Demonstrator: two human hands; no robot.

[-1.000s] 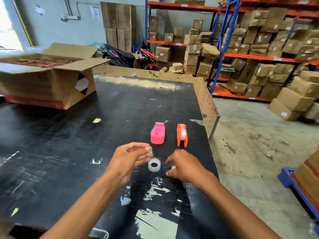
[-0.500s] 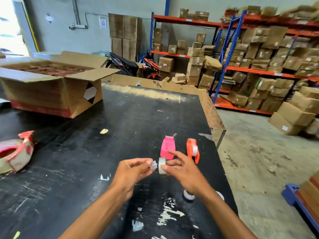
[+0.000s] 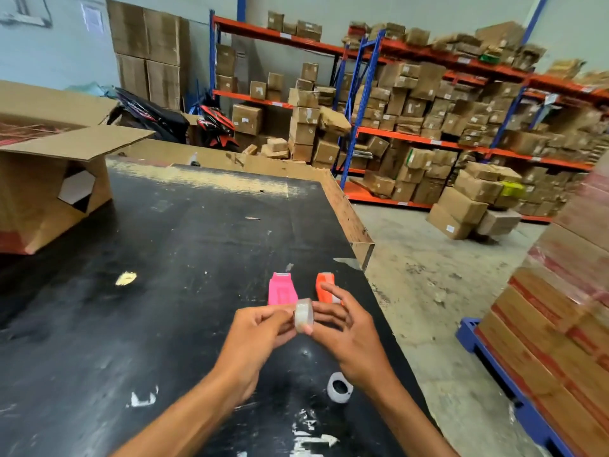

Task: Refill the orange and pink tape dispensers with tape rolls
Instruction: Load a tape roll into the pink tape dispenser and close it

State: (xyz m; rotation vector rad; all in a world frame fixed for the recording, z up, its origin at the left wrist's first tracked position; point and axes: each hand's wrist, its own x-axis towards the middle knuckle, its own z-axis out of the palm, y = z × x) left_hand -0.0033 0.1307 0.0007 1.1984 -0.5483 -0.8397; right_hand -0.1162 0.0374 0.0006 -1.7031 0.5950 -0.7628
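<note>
Both hands meet just above the black surface, near its right edge. The right hand has its fingers clamped on a small clear tape roll, held on edge; the left hand has its fingers pinched together against the roll's left face, probably picking for the loose end. The roll looks light and stiff, with a slick outer wrap, so a hold across its 2 flat faces seems safest, leaving the rim free to peel. Just beyond the hands lie the pink tape dispenser and, to its right, the orange tape dispenser, partly hidden by the right fingers. A 2nd tape roll lies flat on the surface under the right wrist. An open cardboard box stands well apart at the far left. Nothing blocks the way to the dispensers, though the orange one sits near the edge.
</note>
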